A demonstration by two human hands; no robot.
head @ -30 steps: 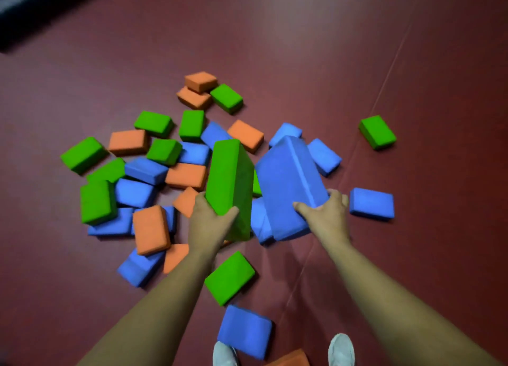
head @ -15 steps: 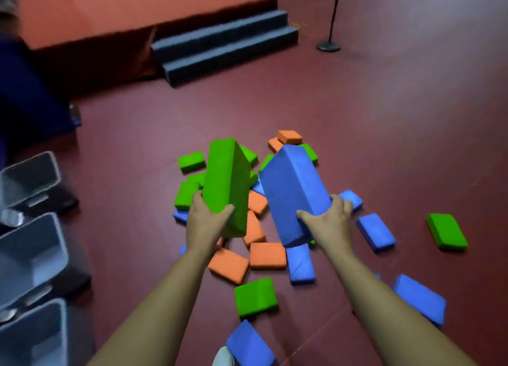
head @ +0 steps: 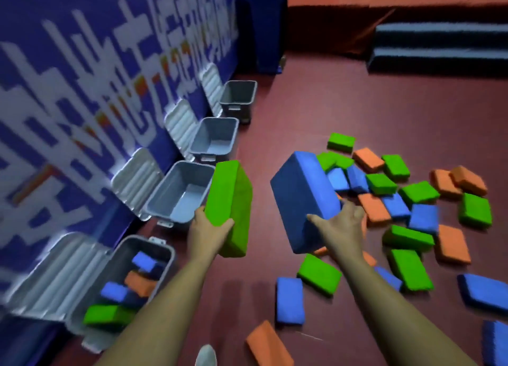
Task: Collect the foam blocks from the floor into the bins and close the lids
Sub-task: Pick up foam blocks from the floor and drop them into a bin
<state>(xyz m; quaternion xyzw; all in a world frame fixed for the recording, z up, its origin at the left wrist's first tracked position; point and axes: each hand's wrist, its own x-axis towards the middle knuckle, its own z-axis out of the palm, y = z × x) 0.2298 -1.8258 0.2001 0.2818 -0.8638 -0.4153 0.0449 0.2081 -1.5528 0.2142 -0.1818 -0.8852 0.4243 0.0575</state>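
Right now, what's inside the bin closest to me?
The closest bin holds blue blocks, an orange block and a green block. Whatever lies beneath them, or behind the left forearm, is hidden.

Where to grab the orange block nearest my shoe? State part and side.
Pinch the orange block across its short width, coming from above: it lies flat on the floor, its long sides free of neighbours.

Event hall: stage steps (head: 439, 49), printed banner (head: 82, 96).
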